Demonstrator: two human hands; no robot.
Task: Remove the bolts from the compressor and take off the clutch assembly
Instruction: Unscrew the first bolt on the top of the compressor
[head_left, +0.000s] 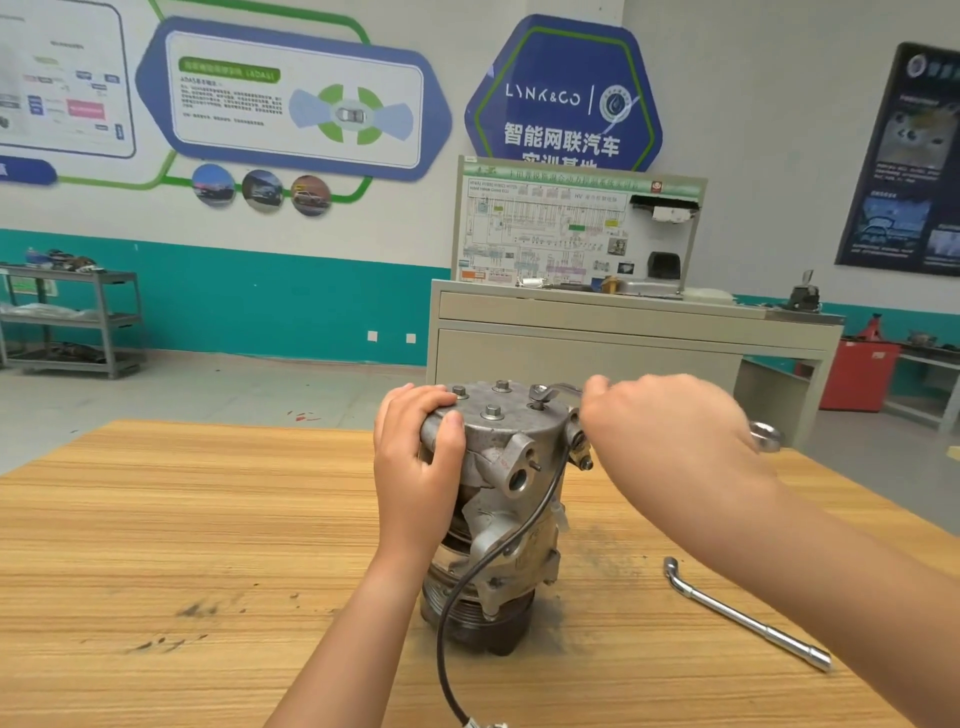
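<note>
Wood-grain table (182, 519) in a training workshop carries the job: the compressor (498, 499) stands on end near its middle, pulley and clutch assembly (467, 618) down against the wood, the flat rear head up. Four bolts (492, 412) show in that head, all seated.

The left grip (415, 467) is wrapped over the head's near-left edge, fingers curled onto the top and thumb pressed to the side, bracing the body. The right grip (670, 436) is closed round the shaft of a spanner (766, 435); its ring end sticks out past the wrist side and its other end sits at the far-right bolt, though blur hides how squarely it bites.

The likeliest trouble, as I judge it:
- the spanner's jaw slipping off the bolt head under a hard pull, rounding the corners and sending knuckles into the side fitting (579, 449)
- the compressor twisting or tipping, since it stands tall on a narrow round base and only one hand steadies it
- the black cable (467, 582), looping down to the table's near edge, catching a forearm and dragging the unit
- freed bolts rolling off the table

An L-shaped socket wrench (743, 618) lies on the table to the right, well apart from the compressor. Behind stand a grey cabinet (571, 332) with a wiring board and a shelf cart (78, 322) at the left wall
</note>
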